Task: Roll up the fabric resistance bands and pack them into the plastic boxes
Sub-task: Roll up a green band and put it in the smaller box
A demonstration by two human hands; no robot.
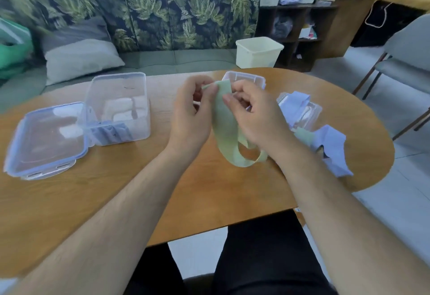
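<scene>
Head view. Noted at centre of frame: green band (223, 122), pinched at its upper end between left hand (188, 113) and right hand (254, 114), above the table (162, 190).

Left hand: thumb and curled fingers closed on the band's top left edge. Right hand: thumb and forefinger closed on the top right edge, remaining fingers curled beneath.

Long axis of band near vertical in frame, leaning slightly toward lower right. Upper end pointing to the far side of the table. Lower end forming an open loop just below the right wrist, seemingly resting on the tabletop. Unrolled over its visible length, flat face toward the camera. Part of the loop covered by the right forearm.

Surroundings:
- Left of centre: clear box (118, 99), upright, lid off, with purple rolls (111, 132) along its near wall.
- Against that box's left side: clear lid (46, 138) with bluish rim, lying flat.
- Directly behind the hands: second clear box (246, 78), largely hidden by fingers and band.
- Right of the hands: loose purple bands (332, 145) heaped over another clear plastic piece (309, 114); box or lid not determinable.
- Among them, just beside the right wrist: a further strip of green fabric.
- Beyond the table, upper centre-right: cream bin (258, 53).
- Across the upper left: leaf-print sofa (162, 15) with pale cushion (81, 59).
- At the right edge: grey chair (407, 54).
</scene>
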